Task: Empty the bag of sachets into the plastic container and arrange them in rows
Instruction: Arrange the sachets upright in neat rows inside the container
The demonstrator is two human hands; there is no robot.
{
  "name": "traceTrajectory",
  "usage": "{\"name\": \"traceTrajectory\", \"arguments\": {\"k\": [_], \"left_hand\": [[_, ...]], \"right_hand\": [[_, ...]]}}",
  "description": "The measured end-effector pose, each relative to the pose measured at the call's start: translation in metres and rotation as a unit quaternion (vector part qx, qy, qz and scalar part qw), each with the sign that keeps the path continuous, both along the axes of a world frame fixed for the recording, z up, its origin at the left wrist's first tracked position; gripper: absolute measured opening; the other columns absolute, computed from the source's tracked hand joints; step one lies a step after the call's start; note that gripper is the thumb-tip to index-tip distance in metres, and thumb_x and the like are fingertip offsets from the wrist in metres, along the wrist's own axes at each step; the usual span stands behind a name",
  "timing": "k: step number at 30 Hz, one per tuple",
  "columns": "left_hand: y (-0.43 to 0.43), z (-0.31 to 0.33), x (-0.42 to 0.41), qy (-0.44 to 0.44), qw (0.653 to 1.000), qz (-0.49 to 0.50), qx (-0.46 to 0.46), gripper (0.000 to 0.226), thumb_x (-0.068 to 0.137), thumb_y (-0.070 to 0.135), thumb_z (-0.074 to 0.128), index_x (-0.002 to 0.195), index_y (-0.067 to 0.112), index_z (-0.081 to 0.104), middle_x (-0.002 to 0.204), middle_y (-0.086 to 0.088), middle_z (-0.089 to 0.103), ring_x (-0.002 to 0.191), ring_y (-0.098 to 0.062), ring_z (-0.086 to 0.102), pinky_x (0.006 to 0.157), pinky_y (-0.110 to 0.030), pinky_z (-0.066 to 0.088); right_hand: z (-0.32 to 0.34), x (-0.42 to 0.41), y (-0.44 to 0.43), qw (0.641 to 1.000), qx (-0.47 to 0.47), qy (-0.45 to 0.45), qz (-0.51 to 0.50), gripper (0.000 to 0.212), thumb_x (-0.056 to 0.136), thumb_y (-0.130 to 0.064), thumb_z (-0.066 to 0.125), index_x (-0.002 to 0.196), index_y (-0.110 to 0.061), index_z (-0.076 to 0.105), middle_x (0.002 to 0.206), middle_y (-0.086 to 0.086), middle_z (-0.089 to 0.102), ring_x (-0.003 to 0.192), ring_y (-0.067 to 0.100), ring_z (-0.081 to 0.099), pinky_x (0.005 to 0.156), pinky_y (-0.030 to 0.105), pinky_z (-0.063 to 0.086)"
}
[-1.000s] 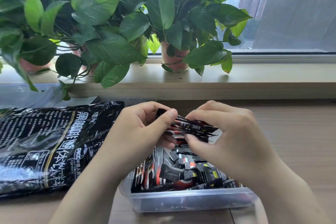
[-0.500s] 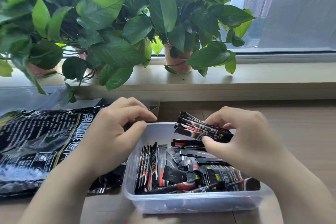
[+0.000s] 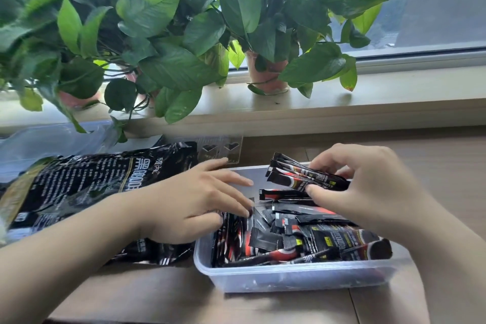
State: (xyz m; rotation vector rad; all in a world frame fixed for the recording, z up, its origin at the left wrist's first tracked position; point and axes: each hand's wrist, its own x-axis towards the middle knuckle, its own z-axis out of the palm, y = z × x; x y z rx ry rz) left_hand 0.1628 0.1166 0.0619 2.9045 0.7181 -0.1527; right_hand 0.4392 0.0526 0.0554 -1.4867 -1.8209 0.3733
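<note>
A clear plastic container (image 3: 294, 277) stands on the wooden table in front of me, holding several black and red sachets (image 3: 310, 239) in a loose heap, with a few standing upright in a row at its left end. My right hand (image 3: 368, 192) grips a bundle of sachets (image 3: 302, 175) above the container's far side. My left hand (image 3: 194, 202) is spread flat, its fingers reaching into the container's left part and touching the upright sachets. The black sachet bag (image 3: 86, 192) lies flat to the left of the container, partly under my left forearm.
Potted leafy plants (image 3: 163, 34) stand on the windowsill (image 3: 342, 102) behind the table. A clear plastic lid (image 3: 223, 150) lies behind the container. A transparent plastic sheet (image 3: 52, 139) lies at the far left, behind the bag.
My left hand let go of the bundle, swung left and then came down into the container's left side. My right hand keeps the bundle, now alone.
</note>
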Motion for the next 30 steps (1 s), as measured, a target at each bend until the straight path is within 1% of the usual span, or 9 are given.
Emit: {"name": "traceTrajectory", "arguments": {"k": [2, 4, 6, 9, 13, 18, 22, 26, 30], "left_hand": [[-0.0029, -0.0034, 0.0030, 0.018, 1.000, -0.006, -0.010, 0.061, 0.079, 0.032, 0.031, 0.127, 0.029, 0.069, 0.137, 0.020, 0.061, 0.143, 0.003, 0.029, 0.124, -0.045, 0.004], [-0.0037, -0.0048, 0.0035, 0.022, 1.000, -0.011, -0.003, 0.057, 0.080, 0.033, 0.030, 0.115, 0.029, 0.075, 0.122, 0.016, 0.066, 0.131, -0.003, 0.042, 0.120, -0.046, 0.015], [-0.0034, -0.0055, 0.0024, 0.017, 1.000, -0.012, 0.010, 0.049, 0.083, 0.029, 0.036, 0.106, 0.028, 0.079, 0.111, 0.013, 0.066, 0.119, -0.007, 0.047, 0.112, -0.044, 0.026], [-0.0023, -0.0075, 0.0031, 0.006, 1.000, -0.005, 0.008, 0.046, 0.083, 0.029, 0.039, 0.101, 0.029, 0.081, 0.115, 0.014, 0.064, 0.117, -0.006, 0.046, 0.109, -0.041, 0.028], [-0.0016, -0.0073, 0.0060, 0.022, 1.000, -0.001, -0.013, 0.043, 0.081, 0.026, 0.041, 0.097, 0.028, 0.081, 0.144, 0.028, 0.052, 0.141, 0.001, 0.028, 0.119, -0.038, 0.012], [-0.0016, -0.0043, 0.0086, 0.081, 0.997, 0.003, -0.010, 0.047, 0.083, 0.029, 0.037, 0.100, 0.029, 0.080, 0.144, 0.035, 0.048, 0.145, 0.006, 0.014, 0.121, -0.044, 0.004], [-0.0021, -0.0035, 0.0095, 0.074, 0.997, -0.011, 0.006, 0.042, 0.087, 0.030, 0.039, 0.095, 0.029, 0.081, 0.142, 0.030, 0.052, 0.143, 0.003, 0.021, 0.120, -0.044, 0.008], [-0.0020, -0.0051, 0.0062, 0.019, 1.000, -0.017, -0.001, 0.045, 0.088, 0.033, 0.037, 0.093, 0.028, 0.081, 0.132, 0.020, 0.058, 0.136, -0.001, 0.034, 0.118, -0.041, 0.014], [-0.0028, -0.0064, 0.0027, -0.016, 1.000, -0.016, -0.012, 0.033, 0.089, 0.020, 0.049, 0.094, 0.024, 0.081, 0.119, 0.013, 0.063, 0.129, -0.004, 0.044, 0.114, -0.044, 0.022]], "right_hand": [[-0.0005, 0.0002, 0.0005, 1.000, 0.000, -0.003, 0.001, 0.017, 0.069, -0.020, 0.083, 0.084, -0.025, 0.076, 0.067, -0.019, 0.068, 0.073, -0.005, 0.065, 0.048, 0.002, 0.041], [-0.0006, 0.0006, 0.0009, 1.000, -0.003, -0.006, 0.000, 0.017, 0.069, -0.020, 0.083, 0.084, -0.025, 0.076, 0.068, -0.020, 0.068, 0.076, -0.004, 0.065, 0.050, 0.001, 0.041], [-0.0008, 0.0012, 0.0011, 1.000, -0.005, -0.007, 0.000, 0.017, 0.069, -0.021, 0.082, 0.085, -0.024, 0.077, 0.070, -0.020, 0.069, 0.077, -0.004, 0.064, 0.055, 0.002, 0.042], [-0.0008, 0.0015, 0.0014, 1.000, -0.003, -0.017, -0.001, 0.018, 0.068, -0.024, 0.081, 0.086, -0.026, 0.077, 0.074, -0.019, 0.071, 0.081, -0.006, 0.063, 0.068, 0.004, 0.043], [-0.0008, 0.0013, 0.0015, 1.000, -0.006, -0.015, -0.001, 0.016, 0.068, -0.021, 0.081, 0.083, -0.026, 0.077, 0.070, -0.019, 0.070, 0.078, -0.008, 0.063, 0.064, 0.003, 0.042], [-0.0018, 0.0014, 0.0005, 1.000, -0.019, 0.007, 0.001, 0.014, 0.070, -0.018, 0.082, 0.081, -0.025, 0.077, 0.066, -0.016, 0.069, 0.065, -0.007, 0.063, 0.052, 0.002, 0.040], [-0.0028, 0.0012, 0.0015, 0.999, -0.030, 0.014, 0.010, 0.013, 0.071, -0.014, 0.081, 0.080, -0.022, 0.077, 0.065, -0.009, 0.070, 0.057, -0.006, 0.062, 0.045, 0.004, 0.038], [-0.0031, 0.0019, 0.0022, 0.999, -0.034, 0.015, 0.011, 0.012, 0.072, -0.014, 0.081, 0.082, -0.020, 0.077, 0.066, -0.007, 0.070, 0.055, -0.005, 0.061, 0.042, 0.003, 0.039], [-0.0049, 0.0029, 0.0034, 0.999, -0.032, 0.002, 0.003, 0.012, 0.071, -0.017, 0.081, 0.080, -0.023, 0.076, 0.066, -0.010, 0.071, 0.059, -0.002, 0.063, 0.047, 0.006, 0.040]]}}
